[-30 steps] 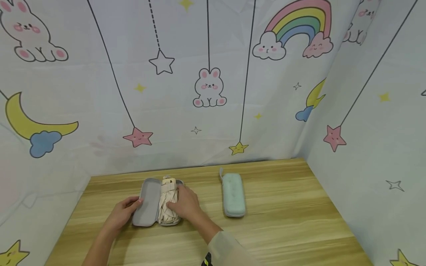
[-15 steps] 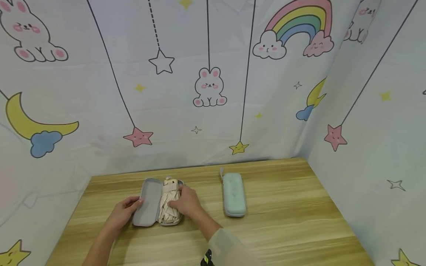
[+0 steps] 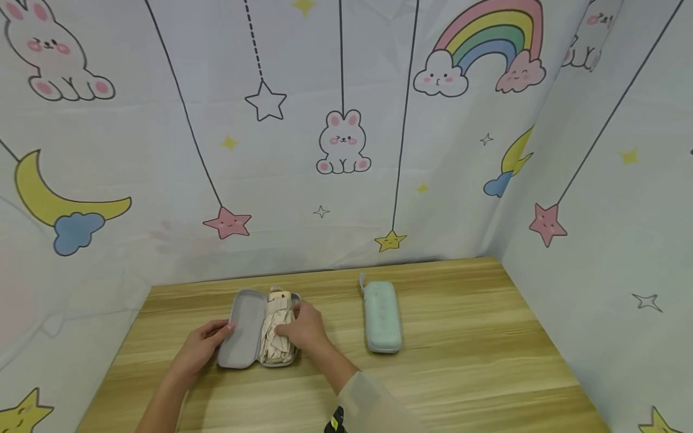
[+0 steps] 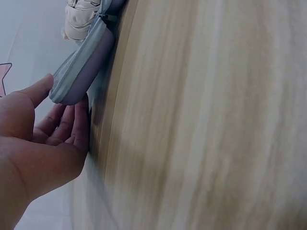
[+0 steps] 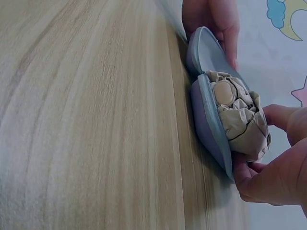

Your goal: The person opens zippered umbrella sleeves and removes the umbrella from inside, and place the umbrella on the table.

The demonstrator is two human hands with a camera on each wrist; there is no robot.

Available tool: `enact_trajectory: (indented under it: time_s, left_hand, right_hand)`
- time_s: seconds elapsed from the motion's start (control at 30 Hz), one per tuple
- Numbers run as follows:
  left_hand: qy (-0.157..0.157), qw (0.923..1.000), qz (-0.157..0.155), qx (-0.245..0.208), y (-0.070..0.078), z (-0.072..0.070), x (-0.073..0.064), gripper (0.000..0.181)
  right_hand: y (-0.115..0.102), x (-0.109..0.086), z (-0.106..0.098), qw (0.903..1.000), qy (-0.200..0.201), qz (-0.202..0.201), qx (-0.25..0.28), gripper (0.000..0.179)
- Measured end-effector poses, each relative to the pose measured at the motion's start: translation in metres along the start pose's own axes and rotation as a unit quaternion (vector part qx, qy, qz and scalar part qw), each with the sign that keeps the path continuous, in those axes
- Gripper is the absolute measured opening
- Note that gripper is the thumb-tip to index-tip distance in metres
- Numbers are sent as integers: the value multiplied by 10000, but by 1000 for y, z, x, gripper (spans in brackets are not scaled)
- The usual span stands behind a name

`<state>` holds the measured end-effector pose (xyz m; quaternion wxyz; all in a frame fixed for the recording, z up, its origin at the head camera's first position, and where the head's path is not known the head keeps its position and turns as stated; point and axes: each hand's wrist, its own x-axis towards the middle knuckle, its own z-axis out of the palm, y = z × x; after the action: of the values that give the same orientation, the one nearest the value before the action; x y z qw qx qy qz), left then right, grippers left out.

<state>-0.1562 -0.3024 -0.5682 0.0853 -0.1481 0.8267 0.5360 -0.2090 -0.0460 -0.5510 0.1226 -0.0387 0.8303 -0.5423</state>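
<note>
The left hand (image 3: 197, 349) pinched the outer edge of the open grey zip case (image 3: 242, 331), thumb on the inner face, fingers curled beneath. The right hand (image 3: 308, 328) gripped the beige folded umbrella (image 3: 278, 337), thumb over its top and fingers down its right side by the case's rim. The umbrella lay lengthwise in the case's right half, on the wood-grain table (image 3: 460, 367). Both forearms slanted inward from the near side, the right one partly in a pale sleeve (image 3: 373, 400).
</note>
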Motion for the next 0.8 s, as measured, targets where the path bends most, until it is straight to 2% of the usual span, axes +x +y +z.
enact_trajectory:
  time_s: [0.17, 0.47, 0.63, 0.8]
  left_hand:
    - [-46, 10000, -17, -4, 0, 0, -2, 75]
    - [-31, 10000, 37, -35, 1, -1, -2, 73]
    - [-59, 9999, -7, -98, 1, -1, -2, 74]
    - [-76, 9999, -49, -105, 1, -1, -1, 76]
  right_hand:
    - [-4, -4, 0, 9999, -76, -83, 0, 49]
    - [-9, -5, 0, 9972, -11, -508, -552, 57]
    - [-1, -3, 0, 9984, -86, -461, -310, 60]
    - [4, -2, -1, 9988, -79, -431, 195, 62]
